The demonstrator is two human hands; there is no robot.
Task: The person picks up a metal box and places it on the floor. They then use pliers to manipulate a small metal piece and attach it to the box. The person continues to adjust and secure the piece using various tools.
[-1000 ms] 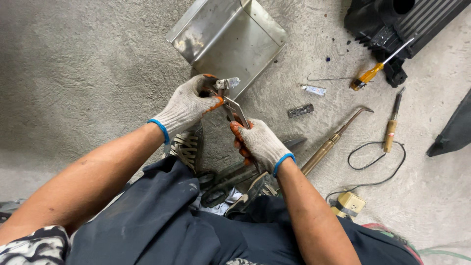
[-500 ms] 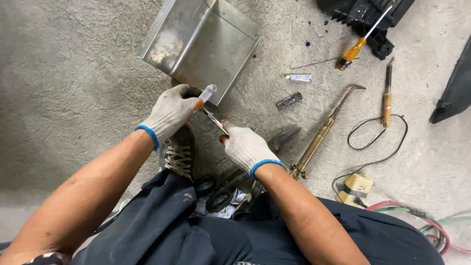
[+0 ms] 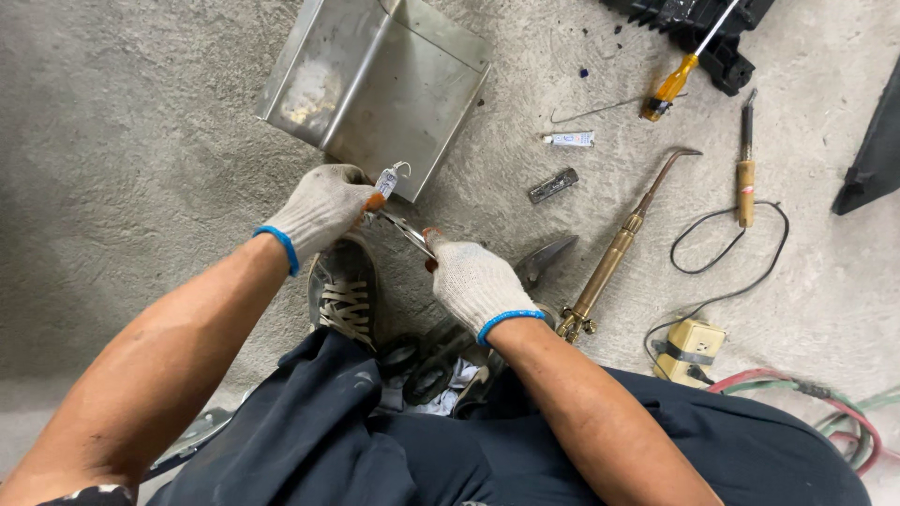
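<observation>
Left hand point(image 3: 323, 208), gloved, is pinching the upper end of a thin metal strip point(image 3: 405, 232); bent steel sheet point(image 3: 375, 89) is lying just beyond it. Right hand point(image 3: 476, 283) is gripping the strip's lower end. Brass torch point(image 3: 614, 253) is lying right of it.

Knit cloth gloves point(image 3: 323, 208), shiny bent sheet metal point(image 3: 375, 84), rough concrete floor point(image 3: 122, 141)
</observation>
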